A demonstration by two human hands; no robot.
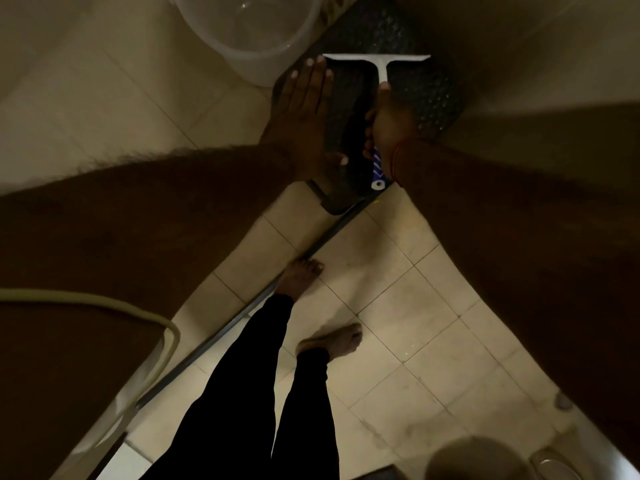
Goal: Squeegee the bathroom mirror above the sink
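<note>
The right hand (pixel 386 121) curls its fingers (pixel 369 133) round the squeegee (pixel 378 61), a flat white T-shaped blade on a blue-and-white patterned handle, held out over a dark bumpy mat (pixel 427 98). The left hand (pixel 301 116) lies flat beside it, fingers straight and pressed together, thumb apart. A round translucent plastic bucket (pixel 249 32) stands on glossy beige floor tiles (pixel 415 299).

Smooth white plastic seen on the squeegee (pixel 381 64), glossy translucent plastic on the far bucket (pixel 249 39), mat (pixel 429 98) studded, floor tiles (pixel 398 306) matt.
</note>
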